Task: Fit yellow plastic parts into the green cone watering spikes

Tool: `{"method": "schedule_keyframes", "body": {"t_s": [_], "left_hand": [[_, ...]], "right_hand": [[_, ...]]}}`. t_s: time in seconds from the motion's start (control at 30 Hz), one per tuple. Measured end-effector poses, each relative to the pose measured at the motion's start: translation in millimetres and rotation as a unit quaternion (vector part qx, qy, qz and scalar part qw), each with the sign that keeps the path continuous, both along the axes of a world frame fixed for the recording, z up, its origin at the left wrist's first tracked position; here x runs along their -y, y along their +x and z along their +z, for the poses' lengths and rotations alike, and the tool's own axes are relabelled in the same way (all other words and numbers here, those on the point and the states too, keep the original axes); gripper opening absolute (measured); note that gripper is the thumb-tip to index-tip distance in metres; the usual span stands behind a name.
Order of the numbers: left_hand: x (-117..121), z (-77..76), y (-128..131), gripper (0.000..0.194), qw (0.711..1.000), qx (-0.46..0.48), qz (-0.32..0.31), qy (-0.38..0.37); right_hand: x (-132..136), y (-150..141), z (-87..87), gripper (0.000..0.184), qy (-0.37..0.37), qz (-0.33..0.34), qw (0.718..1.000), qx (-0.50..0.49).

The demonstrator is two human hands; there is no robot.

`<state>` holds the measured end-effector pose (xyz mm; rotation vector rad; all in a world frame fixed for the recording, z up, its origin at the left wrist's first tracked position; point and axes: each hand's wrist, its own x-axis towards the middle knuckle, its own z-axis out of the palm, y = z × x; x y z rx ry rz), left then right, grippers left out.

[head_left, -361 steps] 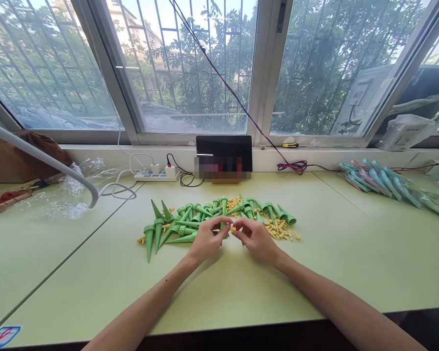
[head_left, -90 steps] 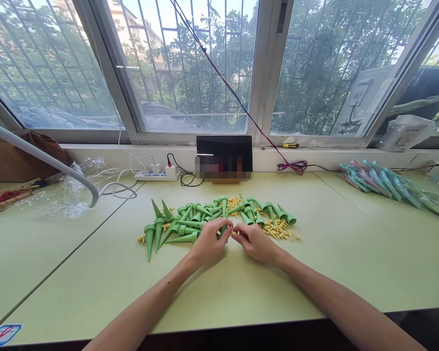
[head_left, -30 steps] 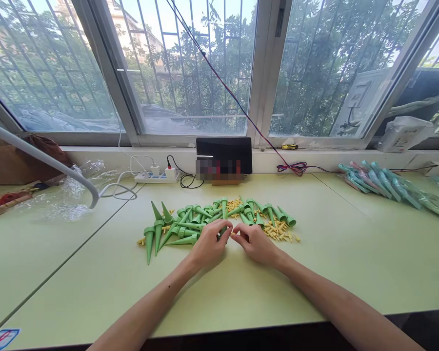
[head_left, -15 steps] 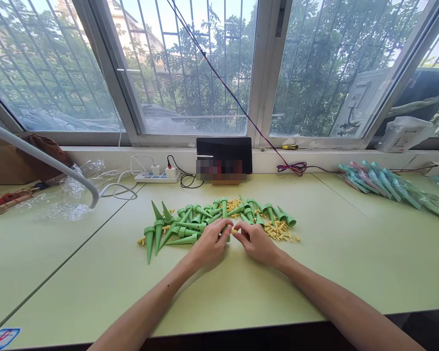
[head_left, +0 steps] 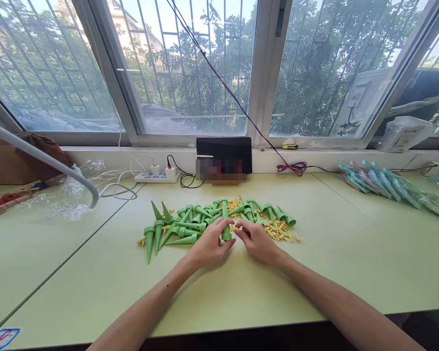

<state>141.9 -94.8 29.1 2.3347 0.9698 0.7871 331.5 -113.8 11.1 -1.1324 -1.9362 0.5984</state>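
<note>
My left hand (head_left: 211, 243) is closed around a green plastic plant-watering spike (head_left: 226, 234), its ribbed collar showing between the thumb and fingers. My right hand (head_left: 256, 240) pinches a small yellow plastic fitting (head_left: 234, 228) against the spike's side; whether it is seated in the spike I cannot tell. Beyond my left hand lie several more green spikes (head_left: 183, 231) in a loose heap. Small yellow fittings (head_left: 278, 231) are piled past my right hand, with others (head_left: 234, 206) among the spikes.
At the back of the table (head_left: 314, 292) stands a dark tablet (head_left: 224, 148) on a stand. A power strip (head_left: 157, 176) with cables lies left of it, near a white curved tube (head_left: 58, 156). Bagged teal and pink items (head_left: 380, 181) lie at the back right.
My left thumb has moved down and away from the fingers, uncovering the spike's collar. My right hand has brought the yellow fitting slightly up, against the spike.
</note>
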Motion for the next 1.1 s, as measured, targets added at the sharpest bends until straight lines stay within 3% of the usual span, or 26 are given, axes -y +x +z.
{"method": "schedule_keyframes", "body": {"t_s": [1.1], "left_hand": [[-1.1,-3.0,0.3,0.032,1.0,-0.001,0.014,0.026]], "right_hand": [[2.5,1.0,3.9,0.017,-0.007,0.01,1.0,0.027]]}}
